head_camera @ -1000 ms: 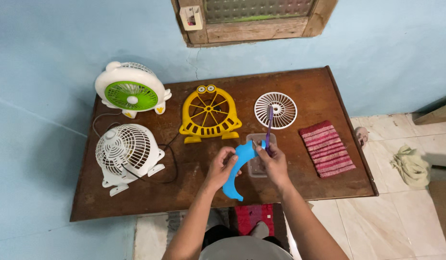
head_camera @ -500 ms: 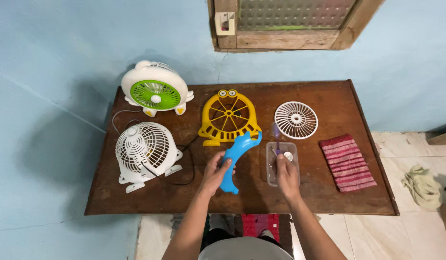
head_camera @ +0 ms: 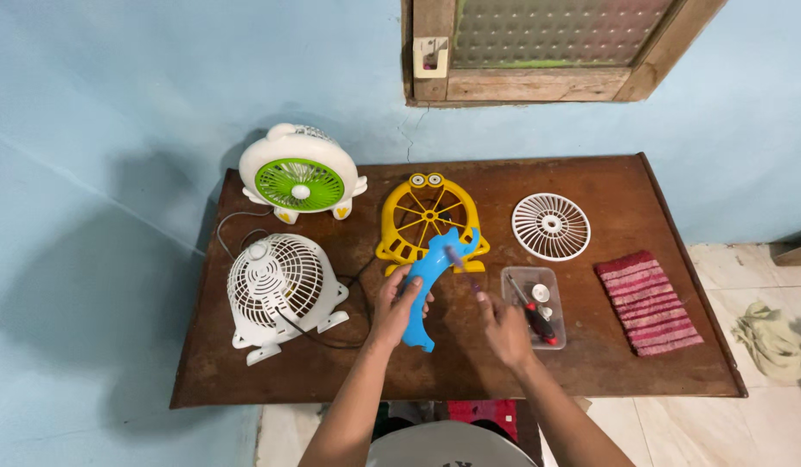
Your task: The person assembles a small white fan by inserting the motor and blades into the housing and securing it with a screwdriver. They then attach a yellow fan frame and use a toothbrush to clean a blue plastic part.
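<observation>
My left hand (head_camera: 394,303) grips a curved blue plastic fan part (head_camera: 428,281) and holds it tilted above the brown wooden table (head_camera: 245,380). My right hand (head_camera: 504,330) holds a thin purple-handled screwdriver (head_camera: 466,270), blurred by motion, with its tip at the upper end of the blue part. Just right of that hand lies a clear plastic tray (head_camera: 517,278) holding a red and black screwdriver (head_camera: 537,318) and small white pieces. Behind the blue part lies a yellow fan frame (head_camera: 418,207).
A white round grille (head_camera: 551,227) and a red striped cloth (head_camera: 650,303) lie to the right. A white and green fan (head_camera: 301,182) and a white fan (head_camera: 279,285) with a black cord stand on the left. A rag (head_camera: 768,339) lies on the floor tiles.
My right hand has moved left from over the clear tray toward the blue part, bringing the purple screwdriver to its upper end. My left hand keeps its grip on the blue part.
</observation>
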